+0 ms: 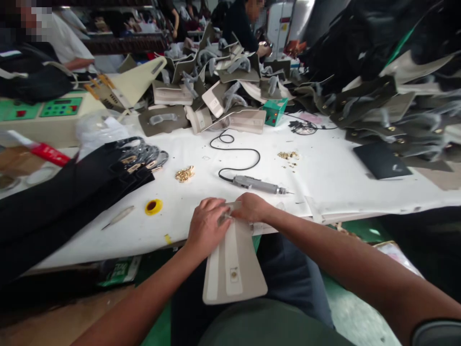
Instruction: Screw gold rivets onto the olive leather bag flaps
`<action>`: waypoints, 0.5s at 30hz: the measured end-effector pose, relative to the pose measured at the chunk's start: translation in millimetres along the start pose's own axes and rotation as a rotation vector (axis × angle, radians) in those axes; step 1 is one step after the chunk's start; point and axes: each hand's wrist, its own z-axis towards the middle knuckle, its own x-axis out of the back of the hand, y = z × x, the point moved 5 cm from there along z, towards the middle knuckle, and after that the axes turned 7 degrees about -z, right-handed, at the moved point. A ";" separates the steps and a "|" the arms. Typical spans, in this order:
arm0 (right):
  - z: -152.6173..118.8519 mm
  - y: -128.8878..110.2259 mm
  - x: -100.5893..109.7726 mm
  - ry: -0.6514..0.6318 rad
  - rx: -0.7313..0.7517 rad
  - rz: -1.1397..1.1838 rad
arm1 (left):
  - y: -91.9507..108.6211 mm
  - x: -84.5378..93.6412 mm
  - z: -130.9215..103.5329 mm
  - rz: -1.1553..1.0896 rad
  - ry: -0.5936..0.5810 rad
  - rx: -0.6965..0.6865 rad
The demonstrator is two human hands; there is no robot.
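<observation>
A beige panel (248,269), looking like a leather bag piece, slopes from the table's front edge down over my lap. A lighter strip runs along its middle, with a small round metal fitting (234,275) near the lower end. My left hand (209,223) grips the panel's upper part from the left, fingers bent over it. From the right, my right hand (252,206) holds the same upper end with curled fingers. Whatever lies between the fingertips is too small and covered to make out. Just beyond the hands lies a grey corded rotary tool (257,184) with a thin tip.
On the white table (187,211) are a yellow tape roll (153,207), a pointed tool (118,217), gold hardware piles (185,174), black straps (79,187) and a green control box (275,112). Beige pieces (230,67) are heaped behind. Co-workers (241,24) are in the background.
</observation>
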 end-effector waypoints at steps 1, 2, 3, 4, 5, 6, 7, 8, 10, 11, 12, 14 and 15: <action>1.1 0.0 0.5 0.003 -0.002 -0.005 | -1.7 -2.7 -0.4 -0.001 -0.012 -0.048; 2.3 -0.2 1.0 0.008 -0.004 -0.012 | -5.1 -5.0 -0.5 -0.011 -0.012 -0.070; 3.4 -0.6 1.4 0.015 -0.006 -0.020 | -9.0 -7.4 -0.3 -0.021 -0.010 -0.077; 4.1 -1.3 1.5 0.021 -0.007 -0.027 | -13.0 -9.3 0.0 -0.025 -0.004 -0.073; 4.2 -2.0 1.3 0.027 -0.007 -0.034 | -16.5 -10.9 0.3 -0.022 0.001 -0.065; 3.4 -2.6 0.8 0.032 -0.005 -0.041 | -19.4 -12.1 0.3 -0.017 0.004 -0.058; 1.5 -2.5 0.5 0.044 -0.002 -0.050 | -21.5 -12.9 0.1 -0.014 0.011 -0.054; -1.4 -1.4 1.3 0.072 0.007 -0.055 | -23.1 -13.2 -0.2 -0.013 0.020 -0.051; -10.2 7.1 7.1 0.181 0.031 -0.017 | -24.7 -13.2 -0.9 -0.020 0.043 -0.057; -15.8 16.1 13.1 0.261 0.041 0.030 | -25.0 -13.1 -1.1 -0.029 0.055 -0.064; -21.7 28.8 20.7 0.347 0.048 0.089 | -25.1 -12.9 -1.3 -0.038 0.065 -0.071; -32.0 65.8 39.9 0.506 0.028 0.206 | -25.4 -12.7 -1.2 -0.053 0.077 -0.081; -35.6 89.0 50.5 0.571 -0.007 0.241 | -25.8 -12.6 -1.1 -0.059 0.082 -0.083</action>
